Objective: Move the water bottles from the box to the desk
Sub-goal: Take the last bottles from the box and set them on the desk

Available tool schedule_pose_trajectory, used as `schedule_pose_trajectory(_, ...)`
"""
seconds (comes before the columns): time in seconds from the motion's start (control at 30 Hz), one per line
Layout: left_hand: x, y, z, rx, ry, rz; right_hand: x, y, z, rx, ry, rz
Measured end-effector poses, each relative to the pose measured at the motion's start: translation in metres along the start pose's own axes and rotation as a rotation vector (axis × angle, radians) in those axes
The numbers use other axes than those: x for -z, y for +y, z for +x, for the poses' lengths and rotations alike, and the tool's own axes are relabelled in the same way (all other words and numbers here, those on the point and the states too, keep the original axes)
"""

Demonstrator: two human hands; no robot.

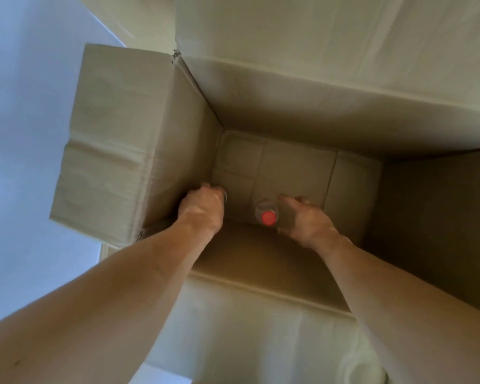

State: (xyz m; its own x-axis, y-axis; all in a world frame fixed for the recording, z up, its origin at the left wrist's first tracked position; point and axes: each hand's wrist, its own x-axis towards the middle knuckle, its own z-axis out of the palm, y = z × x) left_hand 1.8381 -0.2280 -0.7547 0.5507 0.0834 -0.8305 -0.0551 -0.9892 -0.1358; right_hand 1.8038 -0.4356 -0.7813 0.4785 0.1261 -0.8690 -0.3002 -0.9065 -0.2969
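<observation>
I look straight down into a deep open cardboard box (288, 112). Both my arms reach to its bottom. A clear water bottle with a red cap (268, 217) stands upright near the box's near wall. My right hand (305, 220) is against its right side, fingers curling around the bottle's body. My left hand (204, 207) is at the box's left wall, fingers curled over a second clear bottle (224, 195), of which only a glint of the top shows; its cap is hidden under the hand.
The box's four flaps stand open: left flap (114, 145), far flap (330, 37), near flap (255, 328). The right inner wall (438, 223) is in shadow. A pale floor (25, 134) lies to the left of the box.
</observation>
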Motion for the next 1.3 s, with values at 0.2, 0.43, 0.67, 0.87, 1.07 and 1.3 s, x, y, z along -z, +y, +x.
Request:
schedule_pose_trajectory(0.2,-0.007,0.006,0.010,-0.055,0.012,0.162,-0.020,0.006,0.039,0.123,-0.047,-0.039)
schedule_pose_trajectory(0.43,0.010,0.024,0.003,-0.081,0.115,0.116,-0.018,0.011,0.035,0.168,0.034,0.043)
schedule_pose_trajectory(0.67,0.034,0.088,0.004,-0.205,0.219,0.082,0.017,0.055,0.026,0.019,0.205,0.183)
schedule_pose_trajectory(0.87,0.041,0.130,0.011,-0.266,0.241,0.070,0.036,0.081,0.029,-0.005,0.235,0.163)
schedule_pose_trajectory(1.07,0.022,0.101,0.012,-0.296,0.322,-0.378,0.030,0.091,0.028,0.017,0.266,0.215)
schedule_pose_trajectory(1.3,-0.010,0.084,0.041,-0.344,0.225,-0.726,0.026,0.091,0.041,0.020,0.310,0.168)
